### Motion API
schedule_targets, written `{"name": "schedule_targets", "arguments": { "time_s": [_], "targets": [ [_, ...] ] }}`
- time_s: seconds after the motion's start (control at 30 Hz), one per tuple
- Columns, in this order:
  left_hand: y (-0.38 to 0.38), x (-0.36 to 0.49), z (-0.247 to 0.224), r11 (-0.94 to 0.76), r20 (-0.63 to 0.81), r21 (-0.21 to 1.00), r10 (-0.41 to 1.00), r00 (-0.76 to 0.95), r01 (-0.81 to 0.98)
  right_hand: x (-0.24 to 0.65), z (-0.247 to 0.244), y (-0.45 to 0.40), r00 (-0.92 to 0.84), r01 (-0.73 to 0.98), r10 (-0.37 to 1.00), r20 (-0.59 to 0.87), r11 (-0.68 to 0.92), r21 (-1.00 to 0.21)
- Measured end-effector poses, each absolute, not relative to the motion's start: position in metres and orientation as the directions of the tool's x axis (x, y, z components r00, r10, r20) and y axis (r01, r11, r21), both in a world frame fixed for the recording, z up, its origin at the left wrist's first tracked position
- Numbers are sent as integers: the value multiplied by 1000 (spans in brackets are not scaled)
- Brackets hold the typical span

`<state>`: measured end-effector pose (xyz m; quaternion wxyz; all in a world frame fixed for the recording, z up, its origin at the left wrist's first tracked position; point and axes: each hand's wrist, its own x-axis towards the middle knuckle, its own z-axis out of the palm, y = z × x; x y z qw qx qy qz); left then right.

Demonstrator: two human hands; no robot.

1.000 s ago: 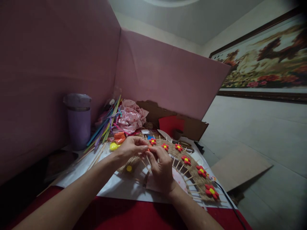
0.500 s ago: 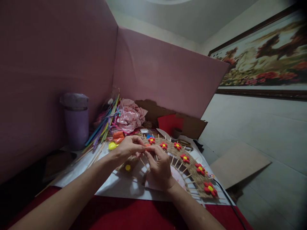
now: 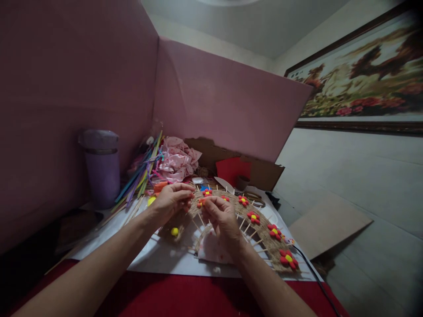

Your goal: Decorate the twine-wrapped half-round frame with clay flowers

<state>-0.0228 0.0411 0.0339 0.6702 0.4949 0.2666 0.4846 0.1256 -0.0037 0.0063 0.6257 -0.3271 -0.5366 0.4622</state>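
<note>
imo go light with the right hand [image 3: 222, 220] pinching that orange bit [image 3: 202, 201] over the woven arch [image 3: 274, 248], soft stuff probably squashes, and can't tell if the left hand [image 3: 172, 202] grips anything

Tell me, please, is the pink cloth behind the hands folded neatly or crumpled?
Crumpled: the pink cloth lies in a loose, uneven heap, with irregular creases all over, beyond the left hand.

Dim ceiling light [image 3: 228, 1], soft shadows, dark stretched edges
</note>
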Motion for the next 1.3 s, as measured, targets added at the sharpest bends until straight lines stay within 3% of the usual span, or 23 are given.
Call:
{"name": "schedule_targets", "arguments": {
  "time_s": [0.23, 0.37, 0.47, 0.6, 0.7, 1.03, 1.3],
  "targets": [
    [35, -21, 31, 47, 165, 947, 776, 608, -317, 128, 6, 1, 155, -221, 898, 412, 438, -872],
    [33, -18, 26, -49, 182, 969, 805, 565, -243, 125, 6, -1, 206, -128, 862, 462, 492, -861],
    [34, -17, 23, -15, 121, 979, 842, 526, -203, 121, 5, -4, 245, -55, 828, 504, 531, -846],
    [35, -18, 22, 90, 48, 978, 784, 619, -190, 119, 4, -7, 234, 30, 751, 617, 629, -777],
    [33, -19, 24, 90, 89, 970, 733, 675, -226, 121, 3, -8, 213, 112, 684, 697, 692, -713],
    [32, -18, 25, 150, 49, 953, 782, 621, -264, 123, 2, -6, 151, 129, 741, 654, 641, -757],
    [33, -20, 27, 87, 80, 970, 767, 636, -226, 124, -1, -4, 170, 15, 779, 604, 610, -792]
  ]
}}
